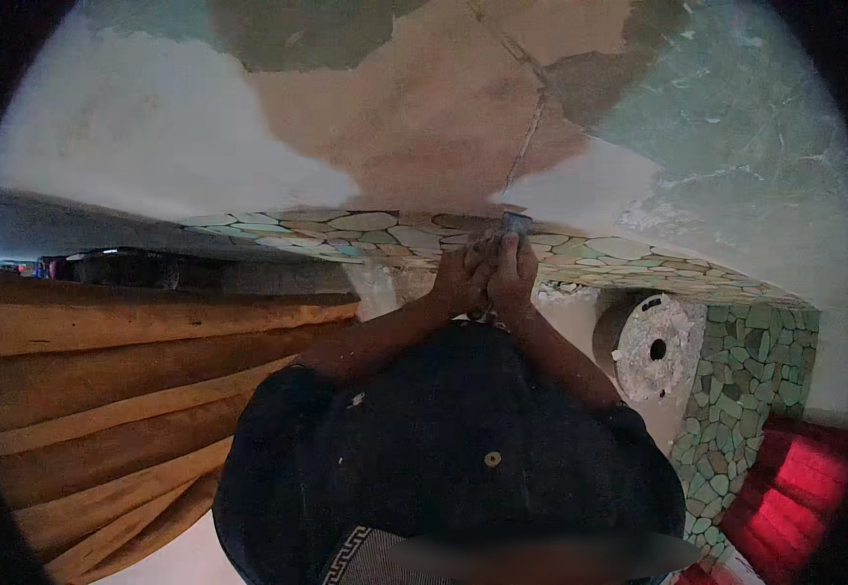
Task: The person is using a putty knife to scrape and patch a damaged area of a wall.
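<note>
The fingers (508,255) of the right hand (512,278) are curled around a small dark flat-bladed tool (515,223), whose squared end sticks out just above the fingertips and meets the wall where the patchy plaster begins; the left hand (461,280) is pressed against the right one, its fingers folded over the same grip, though how much of the tool it actually clasps cannot be told; the blade end sits at the upper edge of a curved band of green and beige mosaic stones (365,232), directly below a rough wall of white, tan and pale green plaster patches (424,107); lower right stands a round pale stone disc with a dark centre hole (650,343); to the left hang orange-brown curtain folds (102,390).
</note>
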